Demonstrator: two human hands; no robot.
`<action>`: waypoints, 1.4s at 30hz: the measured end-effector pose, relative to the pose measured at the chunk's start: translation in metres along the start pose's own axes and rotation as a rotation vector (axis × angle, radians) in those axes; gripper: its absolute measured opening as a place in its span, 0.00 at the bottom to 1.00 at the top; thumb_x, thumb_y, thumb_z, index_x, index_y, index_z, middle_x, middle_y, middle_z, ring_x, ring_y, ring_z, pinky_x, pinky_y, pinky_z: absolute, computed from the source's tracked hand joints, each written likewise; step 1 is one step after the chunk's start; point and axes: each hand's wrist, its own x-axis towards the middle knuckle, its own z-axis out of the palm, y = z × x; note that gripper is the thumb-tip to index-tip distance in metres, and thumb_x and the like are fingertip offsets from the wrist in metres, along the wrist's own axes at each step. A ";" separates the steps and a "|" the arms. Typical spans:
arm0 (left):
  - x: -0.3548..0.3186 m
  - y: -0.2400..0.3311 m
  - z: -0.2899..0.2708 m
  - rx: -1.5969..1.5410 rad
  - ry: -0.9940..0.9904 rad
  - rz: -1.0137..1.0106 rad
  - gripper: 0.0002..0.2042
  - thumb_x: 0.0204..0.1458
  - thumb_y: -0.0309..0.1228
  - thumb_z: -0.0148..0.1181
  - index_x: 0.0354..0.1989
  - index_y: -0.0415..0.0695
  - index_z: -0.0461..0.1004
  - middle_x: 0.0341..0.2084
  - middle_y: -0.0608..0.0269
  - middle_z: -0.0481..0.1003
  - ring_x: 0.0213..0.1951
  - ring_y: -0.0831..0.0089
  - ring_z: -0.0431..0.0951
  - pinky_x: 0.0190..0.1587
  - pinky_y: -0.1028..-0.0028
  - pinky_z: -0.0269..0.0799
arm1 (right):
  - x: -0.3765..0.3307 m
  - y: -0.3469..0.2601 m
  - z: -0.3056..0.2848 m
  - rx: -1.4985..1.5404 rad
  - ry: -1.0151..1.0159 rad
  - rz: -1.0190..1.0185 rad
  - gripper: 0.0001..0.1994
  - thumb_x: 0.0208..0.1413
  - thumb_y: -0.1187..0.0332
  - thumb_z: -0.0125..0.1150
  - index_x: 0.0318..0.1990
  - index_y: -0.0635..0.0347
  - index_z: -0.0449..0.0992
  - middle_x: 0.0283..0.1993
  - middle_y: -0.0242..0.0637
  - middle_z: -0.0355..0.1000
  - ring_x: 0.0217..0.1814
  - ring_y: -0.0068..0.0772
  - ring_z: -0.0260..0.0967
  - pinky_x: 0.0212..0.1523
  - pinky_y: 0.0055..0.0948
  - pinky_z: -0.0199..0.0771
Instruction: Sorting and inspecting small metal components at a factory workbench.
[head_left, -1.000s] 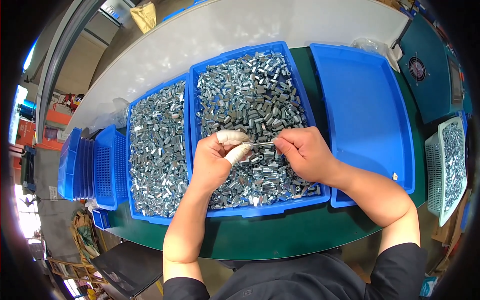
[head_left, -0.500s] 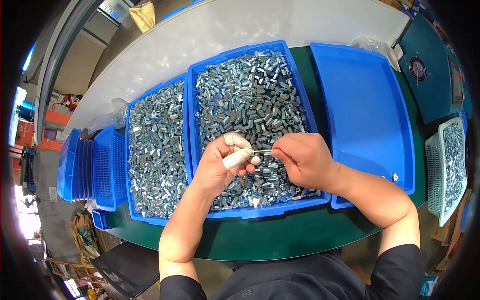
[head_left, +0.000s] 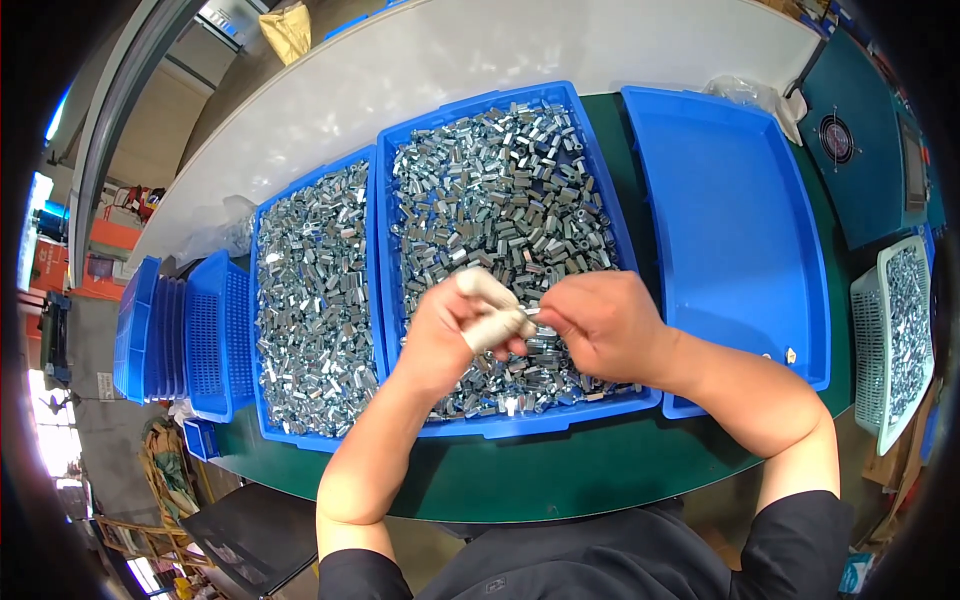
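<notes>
My left hand, with white covers on its thumb and forefinger, pinches a small metal piece whose shape its fingertips mostly hide. My right hand is closed on a thin metal rod; only a short stretch of it shows between the two hands. Both hands are close together over the middle blue tray. Heaped in that tray are many small silvery hex spacers. Another blue tray, to its left, holds similar spacers.
At right a blue tray has a few small bits in its near corner. Blue baskets stand at the left end of the green table. A pale basket of metal parts and a teal machine are at far right.
My left hand has moved slightly right, nearer my right hand. Less of the rod shows between them. My right hand has barely shifted.
</notes>
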 end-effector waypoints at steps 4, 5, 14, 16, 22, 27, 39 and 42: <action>-0.001 0.000 0.010 0.049 0.039 0.056 0.04 0.60 0.20 0.62 0.38 0.39 0.72 0.33 0.58 0.81 0.32 0.74 0.83 0.32 0.76 0.78 | -0.003 0.000 0.003 0.075 -0.052 0.092 0.11 0.60 0.69 0.61 0.26 0.59 0.73 0.22 0.40 0.70 0.23 0.48 0.71 0.23 0.44 0.67; -0.003 -0.003 0.010 0.050 0.042 0.057 0.04 0.60 0.20 0.62 0.38 0.39 0.72 0.33 0.58 0.81 0.32 0.74 0.83 0.32 0.76 0.78 | -0.002 -0.003 0.003 0.103 -0.080 0.134 0.12 0.62 0.69 0.60 0.25 0.60 0.73 0.22 0.41 0.70 0.23 0.48 0.71 0.23 0.43 0.67; -0.001 -0.013 0.013 0.365 0.083 0.333 0.04 0.57 0.18 0.64 0.38 0.36 0.76 0.33 0.57 0.83 0.34 0.73 0.85 0.35 0.75 0.82 | -0.001 -0.003 -0.004 0.412 -0.190 0.402 0.16 0.67 0.68 0.55 0.25 0.63 0.76 0.17 0.35 0.68 0.18 0.25 0.62 0.23 0.30 0.62; 0.000 -0.018 0.011 0.463 0.089 0.432 0.05 0.56 0.18 0.65 0.38 0.36 0.76 0.33 0.57 0.84 0.33 0.73 0.85 0.35 0.75 0.82 | -0.001 -0.005 -0.004 0.454 -0.202 0.442 0.17 0.67 0.66 0.55 0.24 0.63 0.76 0.16 0.35 0.67 0.18 0.25 0.61 0.23 0.31 0.60; -0.001 -0.014 0.012 0.521 0.096 0.449 0.07 0.54 0.18 0.67 0.39 0.39 0.77 0.33 0.57 0.84 0.33 0.72 0.86 0.36 0.74 0.82 | 0.001 -0.004 -0.007 0.553 -0.239 0.523 0.21 0.71 0.63 0.52 0.23 0.61 0.74 0.15 0.24 0.61 0.18 0.15 0.54 0.21 0.25 0.54; 0.001 -0.015 0.010 0.759 0.091 0.740 0.08 0.52 0.18 0.68 0.39 0.39 0.76 0.34 0.55 0.83 0.33 0.68 0.85 0.34 0.72 0.80 | 0.002 -0.005 -0.005 0.652 -0.274 0.604 0.22 0.72 0.61 0.51 0.22 0.60 0.73 0.15 0.22 0.60 0.17 0.13 0.52 0.20 0.23 0.51; 0.001 0.001 0.009 0.854 0.177 0.599 0.07 0.52 0.24 0.72 0.37 0.39 0.79 0.29 0.61 0.81 0.30 0.75 0.82 0.34 0.76 0.78 | 0.001 0.000 -0.002 0.616 -0.246 0.546 0.22 0.73 0.61 0.50 0.23 0.60 0.72 0.16 0.22 0.60 0.17 0.13 0.52 0.20 0.22 0.51; 0.008 -0.003 -0.013 0.652 0.496 0.708 0.04 0.55 0.23 0.68 0.37 0.41 0.79 0.30 0.63 0.81 0.28 0.77 0.78 0.33 0.76 0.75 | 0.002 0.006 -0.008 0.422 -0.075 0.408 0.22 0.72 0.62 0.50 0.23 0.61 0.72 0.16 0.23 0.60 0.18 0.13 0.53 0.21 0.22 0.52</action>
